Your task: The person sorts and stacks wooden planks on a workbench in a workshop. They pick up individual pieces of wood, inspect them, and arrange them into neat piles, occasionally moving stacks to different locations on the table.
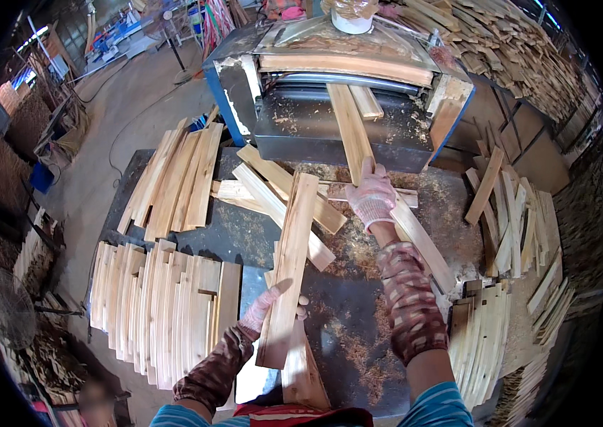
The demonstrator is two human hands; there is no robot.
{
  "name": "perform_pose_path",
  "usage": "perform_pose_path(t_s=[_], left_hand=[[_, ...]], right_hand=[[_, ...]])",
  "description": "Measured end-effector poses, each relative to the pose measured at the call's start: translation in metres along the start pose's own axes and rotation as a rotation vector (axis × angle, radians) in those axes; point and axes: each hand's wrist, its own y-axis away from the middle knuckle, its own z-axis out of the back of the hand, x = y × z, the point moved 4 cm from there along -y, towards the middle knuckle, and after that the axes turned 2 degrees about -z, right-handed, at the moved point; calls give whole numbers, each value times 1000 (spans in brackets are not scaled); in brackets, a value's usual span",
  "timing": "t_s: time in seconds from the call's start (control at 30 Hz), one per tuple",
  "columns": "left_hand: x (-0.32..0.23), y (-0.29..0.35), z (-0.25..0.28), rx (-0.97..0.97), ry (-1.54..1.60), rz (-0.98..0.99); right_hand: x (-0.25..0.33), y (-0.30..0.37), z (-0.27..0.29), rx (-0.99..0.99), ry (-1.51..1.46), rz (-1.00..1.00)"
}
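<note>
My left hand (267, 307), in a pale knit glove, grips the lower end of a long wooden slat (291, 256) that points up toward the machine. Out at arm's length, my gloved right hand (371, 198) rests flat on another wooden slat (350, 128) whose far end lies in the mouth of a blue and grey planer machine (337, 107). Several loose slats (273, 192) lie crossed on the dark, sawdust-covered table (358, 313) between my hands and the machine.
Stacks of slats lie left of the table (173, 178) and lower left (159, 313). More slats are piled at the right (515, 235) and lower right (483, 341). A big heap of offcuts (515, 43) rises behind the machine. A bare concrete floor (123, 92) stretches to the upper left.
</note>
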Motion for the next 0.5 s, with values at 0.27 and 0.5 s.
perform_pose_path(t_s=[0.27,0.5], left_hand=[[19,16,-8,140,194,4],[26,44,26,-489,-452,-260]], right_hand=[[-5,48,11,15,18,-28],[-13,145,27,-21,-79,54]])
